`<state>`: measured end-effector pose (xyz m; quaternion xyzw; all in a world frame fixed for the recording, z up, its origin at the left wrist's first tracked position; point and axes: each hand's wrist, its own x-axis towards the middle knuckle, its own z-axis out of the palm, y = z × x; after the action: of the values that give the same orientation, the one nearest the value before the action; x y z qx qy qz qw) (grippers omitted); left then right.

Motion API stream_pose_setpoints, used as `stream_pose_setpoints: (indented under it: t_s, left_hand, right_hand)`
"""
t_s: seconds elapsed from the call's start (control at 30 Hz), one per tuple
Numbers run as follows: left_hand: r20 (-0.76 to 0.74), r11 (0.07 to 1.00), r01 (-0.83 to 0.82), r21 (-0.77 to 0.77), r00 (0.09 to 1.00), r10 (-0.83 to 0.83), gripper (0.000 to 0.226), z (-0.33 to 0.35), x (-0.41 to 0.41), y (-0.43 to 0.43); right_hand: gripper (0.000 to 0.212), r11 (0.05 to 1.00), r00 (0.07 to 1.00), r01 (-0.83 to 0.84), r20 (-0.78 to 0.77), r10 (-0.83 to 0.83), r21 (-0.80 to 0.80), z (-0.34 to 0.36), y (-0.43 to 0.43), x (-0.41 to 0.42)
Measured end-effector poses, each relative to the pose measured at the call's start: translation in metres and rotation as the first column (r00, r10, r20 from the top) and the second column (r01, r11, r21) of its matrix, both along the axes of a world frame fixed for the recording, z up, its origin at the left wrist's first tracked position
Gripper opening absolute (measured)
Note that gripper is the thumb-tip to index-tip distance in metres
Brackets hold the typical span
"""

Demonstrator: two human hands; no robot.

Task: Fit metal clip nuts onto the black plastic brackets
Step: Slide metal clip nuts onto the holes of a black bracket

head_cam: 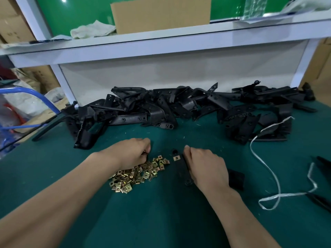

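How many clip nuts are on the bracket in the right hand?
1: a clip nut near the far end of the black bracket the right hand holds; the hand covers part of it, so more may be hidden.

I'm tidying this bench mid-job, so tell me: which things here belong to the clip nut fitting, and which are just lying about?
In the job: clip nut pile; bracket held by right hand, one fitted nut on it; bracket heap; left hand at the pile.
Lying about: white strap; cardboard box; rag.
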<state>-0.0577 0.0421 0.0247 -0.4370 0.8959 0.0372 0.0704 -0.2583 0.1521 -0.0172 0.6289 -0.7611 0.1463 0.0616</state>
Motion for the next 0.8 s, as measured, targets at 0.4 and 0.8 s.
stream_pose_setpoints:
  t_s: [0.4, 0.8]
  left_hand:
    - [-0.452, 0.997, -0.053, -0.052, 0.892, 0.024, 0.009, -0.012, 0.031, 0.029]
    - [-0.825, 0.968, -0.233, -0.093, 0.562, 0.056, 0.007, -0.044, 0.011, 0.057]
  right_hand:
    - [0.029, 1.000, 0.998, 0.009, -0.066, -0.007, 0.028, -0.001, -0.001, 0.001]
    - [0.037, 1.000, 1.000, -0.001, -0.022, 0.000, -0.015, -0.006, -0.003, 0.001]
